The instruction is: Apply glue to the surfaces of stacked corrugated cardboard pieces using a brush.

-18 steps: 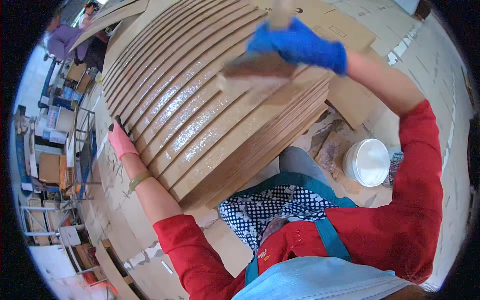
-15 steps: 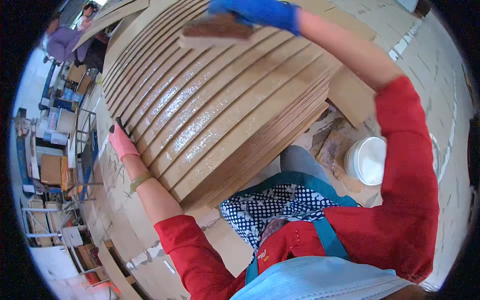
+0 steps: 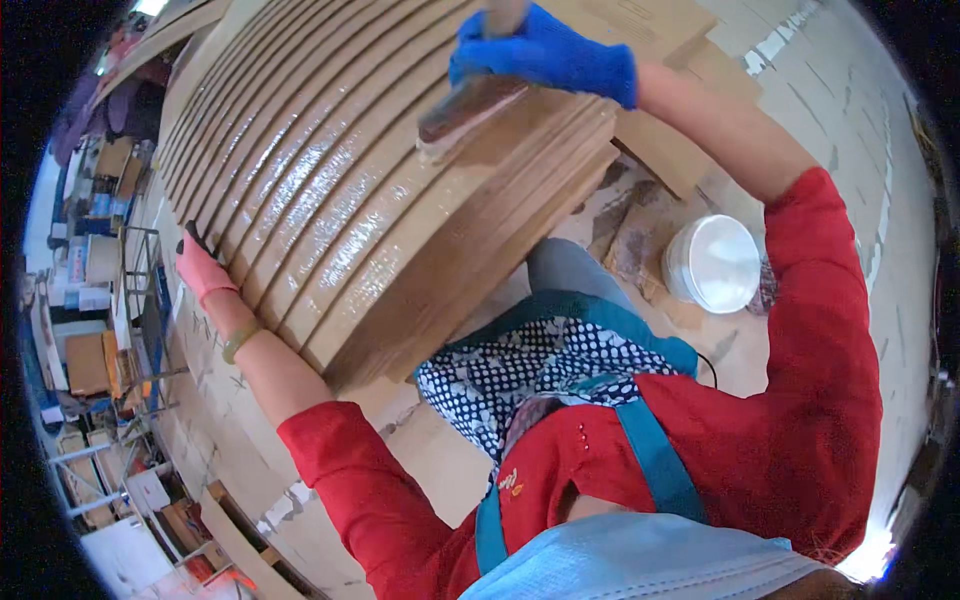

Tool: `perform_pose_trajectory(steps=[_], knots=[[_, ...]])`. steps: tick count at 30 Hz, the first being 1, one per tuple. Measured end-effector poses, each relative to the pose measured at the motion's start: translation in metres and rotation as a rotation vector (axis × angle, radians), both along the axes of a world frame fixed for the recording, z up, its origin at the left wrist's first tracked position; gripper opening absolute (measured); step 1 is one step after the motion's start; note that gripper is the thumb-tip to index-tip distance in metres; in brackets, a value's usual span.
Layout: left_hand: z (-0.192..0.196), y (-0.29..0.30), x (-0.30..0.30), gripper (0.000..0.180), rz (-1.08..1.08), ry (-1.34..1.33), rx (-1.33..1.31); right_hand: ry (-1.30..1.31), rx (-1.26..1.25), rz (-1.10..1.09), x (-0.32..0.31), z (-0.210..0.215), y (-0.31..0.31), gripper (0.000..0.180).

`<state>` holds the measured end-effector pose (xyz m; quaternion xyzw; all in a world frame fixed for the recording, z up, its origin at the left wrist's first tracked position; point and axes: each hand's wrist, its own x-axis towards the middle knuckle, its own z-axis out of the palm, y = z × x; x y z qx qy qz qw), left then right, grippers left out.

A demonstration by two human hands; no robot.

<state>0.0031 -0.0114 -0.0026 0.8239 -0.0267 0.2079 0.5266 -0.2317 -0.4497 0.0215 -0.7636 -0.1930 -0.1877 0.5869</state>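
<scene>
Brown cardboard sheets (image 3: 350, 200), fanned in overlapping steps and wet with shiny glue along their exposed strips, lay across the work surface in front of the person. The right hand (image 3: 545, 55), in a blue glove, was closed around the handle of a wide glue brush (image 3: 470, 105) whose bristles pressed on the stack's upper strips. The left hand (image 3: 203, 270), in a pink glove, lay flat with fingers extended against the stack's left edge. A white bucket (image 3: 712, 263) stood on the floor to the right.
</scene>
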Motion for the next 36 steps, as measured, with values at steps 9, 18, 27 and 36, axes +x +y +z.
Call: perform_pose_trajectory(steps=[9, 18, 27, 36], knots=[[-0.002, -0.009, 0.003, 0.049, 0.091, -0.055, 0.318, 0.010, 0.209, 0.000, -0.031, 0.028, 0.003, 0.020], [-0.022, 0.012, 0.024, 0.052, 0.135, -0.090, 0.475, -0.159, -0.042, -0.171, -0.116, -0.039, 0.028, 0.015], [0.004, -0.022, -0.014, 0.052, 0.119, -0.013, 0.146, -0.331, -0.310, -0.537, -0.081, -0.039, 0.069, 0.007], [0.000, 0.007, 0.005, 0.054, 0.213, 0.001, 0.321, -0.299, -0.158, -0.174, -0.094, -0.004, 0.128, 0.004]])
